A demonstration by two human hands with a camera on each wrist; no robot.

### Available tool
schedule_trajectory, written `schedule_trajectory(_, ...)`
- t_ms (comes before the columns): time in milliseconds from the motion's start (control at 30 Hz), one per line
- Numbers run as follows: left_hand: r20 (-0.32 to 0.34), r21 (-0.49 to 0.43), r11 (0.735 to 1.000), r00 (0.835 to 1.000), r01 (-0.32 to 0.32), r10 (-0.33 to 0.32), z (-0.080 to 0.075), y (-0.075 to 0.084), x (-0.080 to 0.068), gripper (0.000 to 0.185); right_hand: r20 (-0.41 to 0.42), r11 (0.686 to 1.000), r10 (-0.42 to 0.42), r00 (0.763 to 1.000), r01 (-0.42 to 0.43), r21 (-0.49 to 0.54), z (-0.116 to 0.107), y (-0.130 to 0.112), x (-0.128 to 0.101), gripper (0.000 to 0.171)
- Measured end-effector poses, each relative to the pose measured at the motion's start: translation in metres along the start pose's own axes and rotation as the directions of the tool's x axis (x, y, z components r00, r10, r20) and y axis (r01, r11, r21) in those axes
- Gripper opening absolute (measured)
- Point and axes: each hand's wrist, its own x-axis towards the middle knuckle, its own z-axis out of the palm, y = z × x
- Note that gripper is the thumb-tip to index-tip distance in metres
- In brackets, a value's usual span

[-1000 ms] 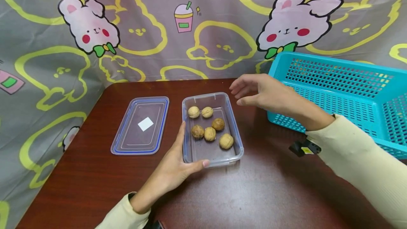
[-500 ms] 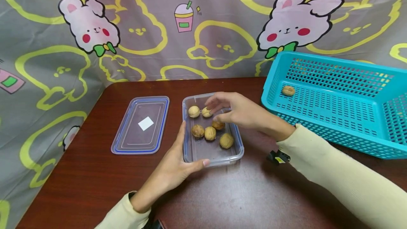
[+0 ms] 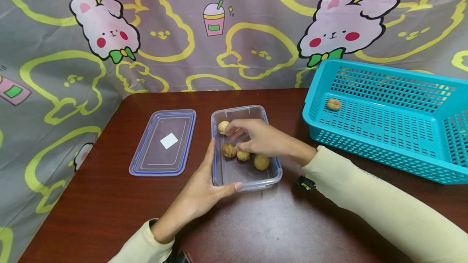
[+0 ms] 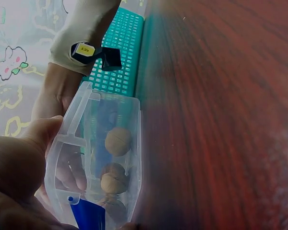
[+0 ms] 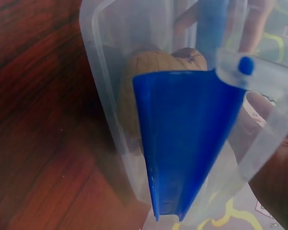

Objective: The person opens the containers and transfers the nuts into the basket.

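Four tan, wrinkled walnuts show beneath the right hand, whose fingers curl among them.

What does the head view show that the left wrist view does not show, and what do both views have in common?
Only the head view shows the lid lying flat on the table left of the container, the cartoon curtain in full, one walnut inside the basket, and the right hand reaching among the walnuts.

Only the left wrist view shows the blue clip on the container's wall from close.

Both show the clear container with walnuts inside, the left hand holding it, the teal basket and the brown table.
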Motion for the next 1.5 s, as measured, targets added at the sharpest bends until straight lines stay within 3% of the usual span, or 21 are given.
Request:
schedule_trajectory(233, 0.002, -0.006, 1.000, 1.000, 0.000, 0.000, 0.000, 0.000, 0.000, 0.131, 0.020, 0.997, -0.035, 0.999, 0.037, -0.073, 0.006, 0.001, 0.008, 0.041)
schedule_trajectory(600, 0.013, 0.006, 1.000, 1.000, -0.008, 0.008, 0.000, 0.001, 0.000, 0.131, 0.047, 0.993, 0.004, 0.999, 0.002, -0.118, 0.013, 0.003, 0.014, 0.040)
schedule_trajectory(767, 0.015, 0.004, 1.000, 1.000, -0.005, 0.005, -0.001, 0.002, 0.000, 0.131, 0.069, 0.992, -0.028, 0.997, 0.036, -0.123, 0.016, 0.003, 0.015, 0.039)
schedule_trajectory(1100, 0.014, -0.009, 1.000, 1.000, -0.008, 0.008, -0.001, 0.001, 0.000, 0.131, 0.066, 0.962, -0.119, 0.991, 0.131, -0.240, 0.022, 0.006, 0.017, 0.027)
schedule_trajectory(1500, 0.018, -0.019, 1.000, 1.000, -0.021, 0.021, -0.001, -0.001, 0.000, 0.130, 0.140, 0.942, -0.069, 0.988, 0.110, -0.317, 0.025, 0.004, 0.016, 0.025)
